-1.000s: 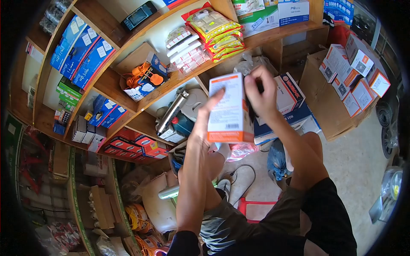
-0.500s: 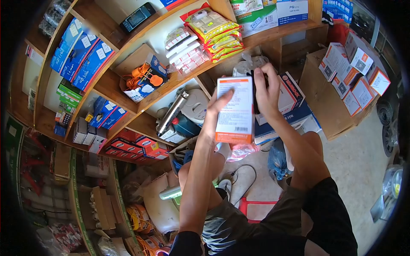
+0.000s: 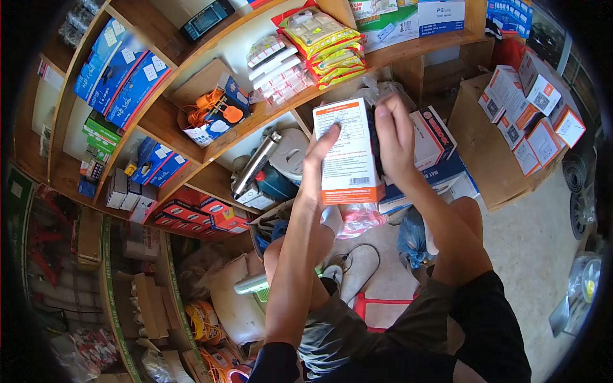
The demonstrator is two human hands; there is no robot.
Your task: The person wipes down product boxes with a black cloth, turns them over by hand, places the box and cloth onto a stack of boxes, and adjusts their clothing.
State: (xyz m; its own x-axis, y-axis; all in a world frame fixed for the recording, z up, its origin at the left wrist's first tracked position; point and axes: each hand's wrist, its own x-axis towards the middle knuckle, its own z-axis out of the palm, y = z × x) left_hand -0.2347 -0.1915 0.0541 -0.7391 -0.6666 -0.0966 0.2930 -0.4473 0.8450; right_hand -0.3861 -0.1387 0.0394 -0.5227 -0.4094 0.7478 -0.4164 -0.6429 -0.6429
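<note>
A white and orange cardboard box [image 3: 350, 156], printed with small text and a barcode, is held up in front of me, tilted slightly. My left hand [image 3: 315, 165] grips its left side, with the thumb lying across the printed face. At the box's right side, my right hand [image 3: 397, 142] has its fingers curled in, and they are slightly blurred. Something dark shows between that hand and the box; I cannot make out what it is. Behind the hands are a clear plastic bag [image 3: 373, 92] and a red and white box [image 3: 431, 135].
Wooden shelves [image 3: 268, 115] with packaged electrical goods curve across the front and left. On the right, an open carton [image 3: 476, 147] carries several white and orange boxes [image 3: 539, 143]. A red-framed stool [image 3: 386, 309] and a blue plastic bag [image 3: 414, 239] are below, near my legs.
The box has tilted, so more of its right side and bottom edge shows. My right hand has shifted slightly down along the box's side, and its fingers have curled further in.
</note>
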